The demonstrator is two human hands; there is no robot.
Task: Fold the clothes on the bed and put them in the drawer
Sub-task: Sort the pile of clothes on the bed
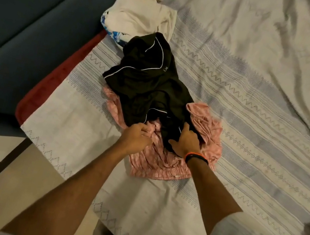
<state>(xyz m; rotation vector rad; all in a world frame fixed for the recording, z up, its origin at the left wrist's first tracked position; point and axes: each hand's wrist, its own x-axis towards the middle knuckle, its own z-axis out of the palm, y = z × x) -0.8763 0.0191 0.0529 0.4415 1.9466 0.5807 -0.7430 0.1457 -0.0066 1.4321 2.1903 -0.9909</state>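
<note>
2 bare hands work at the near end of a heap of 3 garments on the bed (264, 54). The left hand (138, 136) has its fingers curled, its grip pinching a bunched fold of the pink garment (165, 160), a thin, finely patterned fabric, heavily creased, with a gathered band along its near edge. The right hand (186, 141), just right of the left, lies on the near edge of the black garment (146, 80), fingers bent over the cloth; whether its grip closes on the cloth cannot be told. This wrist carries 2 thin bands (196, 158), 1 orange and 1 black. The black garment is smooth and dark with narrow white piping in curved lines, and it lies crumpled on top of the pink one, reaching away beyond both grips. Farther beyond it, touching its far end, sits 1 white garment (141, 13), soft and loosely piled, with a blue-and-white printed patch at its left edge. The bed cover is pale woven cloth with grey-blue stripes and zigzag rows, wrinkled at the far right.
</note>
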